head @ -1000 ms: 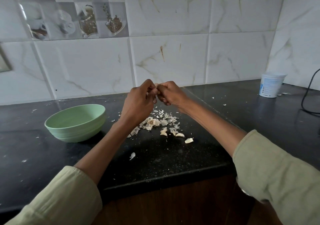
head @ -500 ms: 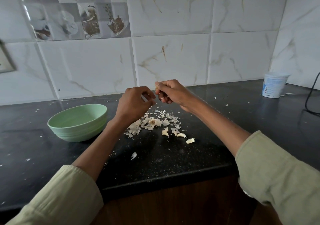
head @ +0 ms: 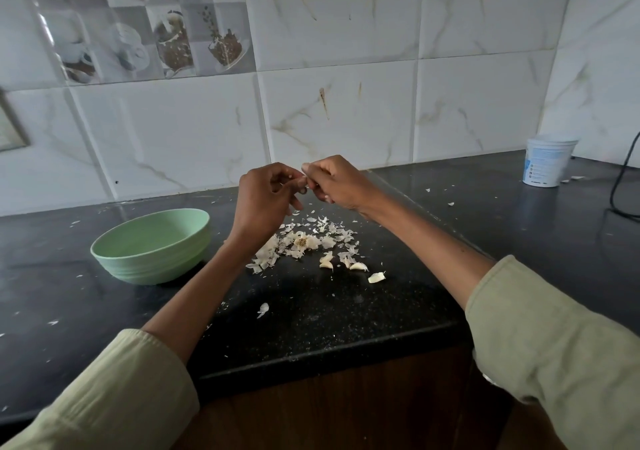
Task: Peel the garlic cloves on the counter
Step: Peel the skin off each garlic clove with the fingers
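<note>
Above the black counter (head: 311, 314), my left hand (head: 263, 204) and my right hand (head: 337, 183) meet fingertip to fingertip. Between them they pinch a small garlic clove (head: 304, 177), mostly hidden by the fingers. Below the hands lies a pile of white garlic skins (head: 301, 242) with a dry garlic root base in it. Several loose garlic cloves (head: 358, 267) lie just in front of the pile, one (head: 376, 277) a little apart to the right. A single skin flake (head: 263, 309) lies nearer the counter's front edge.
A pale green bowl (head: 152, 245) stands left of the pile. A white plastic tub (head: 549, 162) sits at the back right, with a black cable (head: 620, 186) beside it. Tiled wall runs along the back. The counter's front edge drops to a brown cabinet.
My left hand, which had drawn a little away from the right half a second ago, has come back up against it at the clove.
</note>
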